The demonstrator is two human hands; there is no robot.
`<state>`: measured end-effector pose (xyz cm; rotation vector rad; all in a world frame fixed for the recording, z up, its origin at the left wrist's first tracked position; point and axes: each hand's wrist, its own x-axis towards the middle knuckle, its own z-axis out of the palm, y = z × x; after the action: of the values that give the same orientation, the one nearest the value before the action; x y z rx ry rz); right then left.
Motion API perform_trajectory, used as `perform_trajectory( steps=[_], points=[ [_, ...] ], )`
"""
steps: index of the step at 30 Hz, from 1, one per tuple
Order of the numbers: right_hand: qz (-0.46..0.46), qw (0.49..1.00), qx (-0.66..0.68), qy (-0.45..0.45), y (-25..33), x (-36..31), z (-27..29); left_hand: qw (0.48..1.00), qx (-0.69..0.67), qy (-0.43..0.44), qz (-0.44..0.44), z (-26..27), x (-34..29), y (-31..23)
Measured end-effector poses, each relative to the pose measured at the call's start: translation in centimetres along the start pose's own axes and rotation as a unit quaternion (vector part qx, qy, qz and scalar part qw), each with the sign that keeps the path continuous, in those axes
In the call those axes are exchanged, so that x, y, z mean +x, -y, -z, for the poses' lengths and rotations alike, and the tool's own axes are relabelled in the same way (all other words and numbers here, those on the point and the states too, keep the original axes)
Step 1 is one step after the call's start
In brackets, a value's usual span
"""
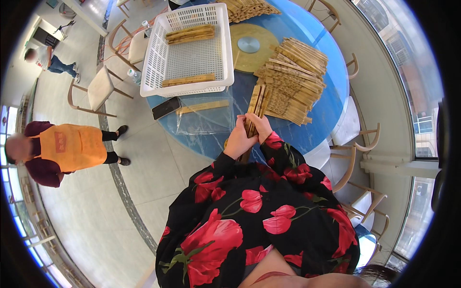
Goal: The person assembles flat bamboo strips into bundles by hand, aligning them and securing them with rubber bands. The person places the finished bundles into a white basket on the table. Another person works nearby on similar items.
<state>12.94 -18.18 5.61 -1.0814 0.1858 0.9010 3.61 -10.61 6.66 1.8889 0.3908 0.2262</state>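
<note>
My left hand (239, 139) and my right hand (261, 127) are close together at the near edge of the blue round table (204, 145). Both are closed around a small bundle of long, thin bamboo-coloured sticks (256, 102), whose far ends point away from me. Its lower part is mostly hidden by my fingers. Just beyond and to the right lies a large fanned pile of similar mottled sticks (289, 89). A white perforated plastic basket (186, 91) stands at the far left, holding two small groups of sticks, one at its far end and one at its near end.
A clear plastic bag (198, 121) with sticks and a dark phone (166, 108) lie before the basket. Another stick pile (247, 8) is at the back, by a gold turntable (261, 60). Chairs (102, 89) surround the table. A person in an orange apron (72, 146) stands left.
</note>
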Motion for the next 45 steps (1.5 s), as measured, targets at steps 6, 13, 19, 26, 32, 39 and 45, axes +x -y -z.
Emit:
perform_trajectory(
  steps=[6,13,19,26,32,39,45],
  points=[
    [0.054,0.990,0.132,-0.007,3.5,0.9,0.7,0.885,-0.426,0.040,0.183,2.6,-1.8,1.9],
    [0.144,0.983,0.100,0.058,5.1,-1.0,-2.3,0.710,-0.641,0.081,0.280,1.0,-2.4,3.2],
    [0.170,0.979,0.038,0.104,7.8,-2.4,-0.6,0.904,-0.374,0.032,0.203,3.2,-1.1,7.4],
    [0.103,0.972,-0.190,0.091,8.0,-4.2,5.9,0.973,0.219,0.074,-0.028,5.0,-2.3,15.0],
    [0.037,0.967,-0.235,0.091,5.4,-6.2,6.8,0.953,0.279,0.074,-0.092,2.3,-3.3,14.7],
    [0.007,0.958,-0.254,0.129,4.2,-6.4,6.5,0.954,0.276,0.088,-0.069,1.6,-2.7,18.2],
    [-0.035,0.946,-0.239,0.215,5.0,-6.3,3.7,0.964,-0.230,0.031,0.128,2.1,-1.9,14.3]
  ],
)
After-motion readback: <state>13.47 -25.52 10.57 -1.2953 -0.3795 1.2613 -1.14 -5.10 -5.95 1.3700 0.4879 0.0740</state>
